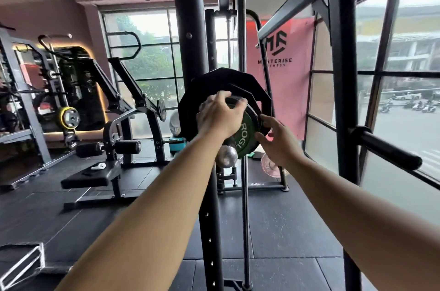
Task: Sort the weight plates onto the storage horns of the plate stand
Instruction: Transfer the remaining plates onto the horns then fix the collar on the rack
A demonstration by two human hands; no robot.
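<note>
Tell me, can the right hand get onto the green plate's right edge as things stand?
Probably yes. The right hand is open just beside the green plate, with nothing between them; the left hand grips only the top rim, leaving the right edge free.

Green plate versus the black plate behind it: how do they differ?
The green plate is smaller, round-rimmed, lettered in white; the black plate is larger, faceted, with no lettering visible. The left hand grips the green plate, outermost; the black plate sits behind. Both hang on one horn.
</note>
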